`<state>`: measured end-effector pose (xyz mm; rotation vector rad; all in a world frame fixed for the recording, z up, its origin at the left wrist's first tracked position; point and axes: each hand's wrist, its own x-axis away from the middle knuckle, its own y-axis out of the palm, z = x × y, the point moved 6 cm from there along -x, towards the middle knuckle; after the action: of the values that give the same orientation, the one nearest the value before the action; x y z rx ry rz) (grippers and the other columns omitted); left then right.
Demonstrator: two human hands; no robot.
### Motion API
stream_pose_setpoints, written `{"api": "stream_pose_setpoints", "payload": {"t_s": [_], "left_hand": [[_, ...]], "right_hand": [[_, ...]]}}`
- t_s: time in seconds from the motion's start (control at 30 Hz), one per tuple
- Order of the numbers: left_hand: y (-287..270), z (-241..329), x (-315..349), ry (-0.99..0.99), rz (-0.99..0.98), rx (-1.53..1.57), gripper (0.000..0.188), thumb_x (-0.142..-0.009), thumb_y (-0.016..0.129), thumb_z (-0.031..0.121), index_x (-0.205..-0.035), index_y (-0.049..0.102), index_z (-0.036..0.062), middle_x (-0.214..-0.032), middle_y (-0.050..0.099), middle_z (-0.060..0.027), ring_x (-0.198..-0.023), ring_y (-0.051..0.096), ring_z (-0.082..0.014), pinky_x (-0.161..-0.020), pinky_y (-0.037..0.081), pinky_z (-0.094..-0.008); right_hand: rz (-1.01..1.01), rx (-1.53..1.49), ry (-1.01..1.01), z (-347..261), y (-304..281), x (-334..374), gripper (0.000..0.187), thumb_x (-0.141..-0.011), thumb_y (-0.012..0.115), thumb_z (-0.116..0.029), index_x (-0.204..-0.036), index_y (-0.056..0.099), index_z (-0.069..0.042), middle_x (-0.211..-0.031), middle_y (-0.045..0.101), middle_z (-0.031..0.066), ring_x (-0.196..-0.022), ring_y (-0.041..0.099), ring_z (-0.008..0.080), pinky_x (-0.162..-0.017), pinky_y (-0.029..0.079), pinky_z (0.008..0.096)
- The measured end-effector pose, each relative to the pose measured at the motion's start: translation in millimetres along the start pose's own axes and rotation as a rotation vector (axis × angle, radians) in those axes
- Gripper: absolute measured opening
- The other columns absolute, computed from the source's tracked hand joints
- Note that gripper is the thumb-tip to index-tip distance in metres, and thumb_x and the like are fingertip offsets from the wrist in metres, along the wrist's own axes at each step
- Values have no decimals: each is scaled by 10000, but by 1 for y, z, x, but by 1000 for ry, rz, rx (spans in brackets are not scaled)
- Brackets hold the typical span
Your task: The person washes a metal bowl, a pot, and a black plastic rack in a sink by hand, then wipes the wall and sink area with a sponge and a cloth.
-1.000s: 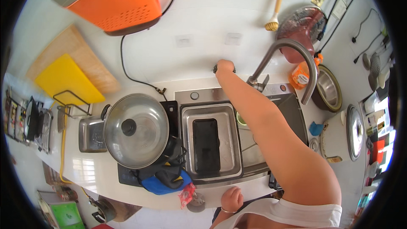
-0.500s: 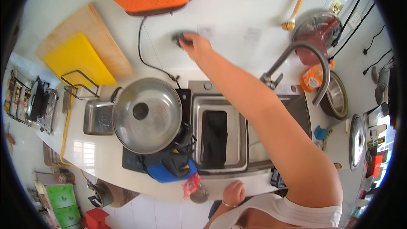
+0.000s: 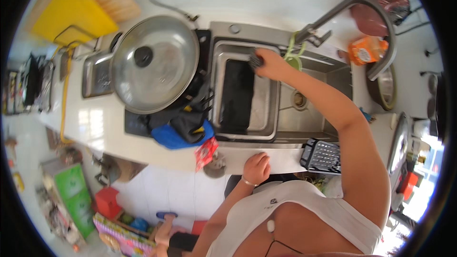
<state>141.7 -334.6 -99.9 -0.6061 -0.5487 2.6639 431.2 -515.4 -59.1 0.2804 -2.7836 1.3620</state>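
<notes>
My right hand [image 3: 276, 64] is closed around a dark grey scouring pad [image 3: 256, 59], over the far right corner of a metal tray [image 3: 273, 114]. A flat black rectangular piece [image 3: 235, 95] lies in that tray, set over the left part of the sink [image 3: 312, 78]. Beside the tray, green strips hang from the tap over a green strainer-like thing [image 3: 295, 62]. My left hand [image 3: 257, 168] is curled loosely at the counter's front edge, with nothing visible in it.
A large lidded pan [image 3: 157, 74] stands left of the tray, with a blue and black cloth item [image 3: 183, 131] before it. The curved tap [image 3: 354, 2] arches over the right side. A black grater-like rack [image 3: 321, 155] sits at the front edge. Another person's foot [image 3: 166, 215] shows below.
My right hand has come down from the wall to the tray with the pad in it. The view has tilted downward. My left hand stays near the counter edge.
</notes>
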Motion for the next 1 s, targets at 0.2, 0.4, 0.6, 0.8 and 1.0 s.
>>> {"api": "stream_pose_setpoints", "payload": {"t_s": [0.2, 0.4, 0.6, 0.8, 1.0], "left_hand": [[-4, 7, -9, 11, -30, -23, 193, -689, 617, 5, -881, 611, 29, -929, 612, -106, -764, 609, -291, -659, 507, -371], [-2, 17, -20, -32, -2, -71, 156, -681, 606, 0, -829, 602, 46, -831, 615, -79, -719, 605, -266, -615, 504, -347], [4, 15, -12, -34, -44, -82, 162, -692, 600, 36, -852, 580, 39, -893, 594, -98, -761, 595, -288, -653, 501, -376], [-6, 49, 9, 145, -259, -182, 184, -669, 611, 38, -852, 591, 34, -923, 593, -68, -745, 602, -248, -649, 495, -370], [-89, 102, 15, 358, 0, -297, 169, -640, 640, 22, -807, 631, 44, -908, 650, -91, -711, 633, -222, -588, 504, -322]], "right_hand": [[-130, 175, -63, -9, 65, 110, 310, -662, 650, -99, -949, 601, 9, -957, 574, 206, -972, 545, 386, -810, 456, 465], [-3, 250, -445, -67, 87, 136, 237, -727, 603, -106, -960, 621, -67, -948, 580, 127, -945, 552, 287, -759, 467, 390], [200, 183, -901, -200, 79, 110, 325, -732, 586, -103, -1052, 628, -73, -1202, 566, 122, -1103, 524, 281, -839, 457, 374], [98, 258, -874, -229, 106, 78, 190, -739, 582, -140, -898, 672, -90, -1094, 619, 82, -1053, 531, 251, -789, 458, 356], [-123, -36, -486, -241, 89, 43, 160, -774, 552, -128, -868, 676, -87, -849, 665, 110, -838, 630, 314, -727, 503, 419]]}}
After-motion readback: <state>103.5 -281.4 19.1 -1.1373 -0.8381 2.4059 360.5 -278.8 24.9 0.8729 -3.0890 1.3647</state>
